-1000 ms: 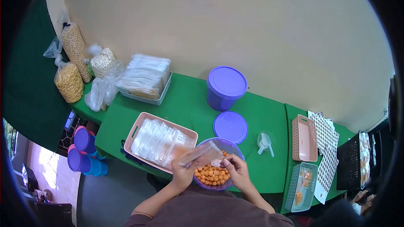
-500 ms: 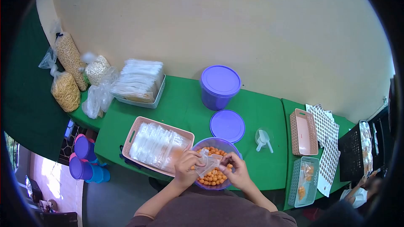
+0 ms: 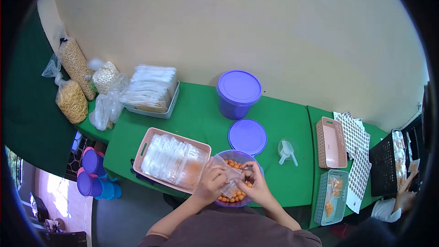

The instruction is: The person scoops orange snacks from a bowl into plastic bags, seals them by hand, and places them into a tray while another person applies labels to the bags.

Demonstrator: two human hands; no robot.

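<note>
Over a purple bucket (image 3: 257, 160) of round orange snack balls (image 3: 234, 197), both my hands hold one small clear plastic bag (image 3: 232, 185). My left hand (image 3: 211, 182) pinches it from the left, fingers curled. From the right, my right hand (image 3: 254, 183) grips the bag's other side with its fingertips; whether it also holds a snack ball is hidden. Just left of the bucket stands a pink basket (image 3: 151, 133) packed with flat clear bags (image 3: 169, 158). A purple lid (image 3: 247, 136) lies flat behind the bucket.
At the back are a lidded purple bucket (image 3: 239, 93) and a basket of stacked packets (image 3: 151, 87). White scoops (image 3: 287, 150) lie right of the lid. Further right are a pink basket (image 3: 331, 142), a grey basket (image 3: 330, 196) with filled bags, sticker sheets (image 3: 356, 164) and another person (image 3: 388, 209).
The bag has turned and shifted slightly right between my hands. My left hand has moved a little right, further over the bucket. At the far right, the other person's arm has reached upward.
</note>
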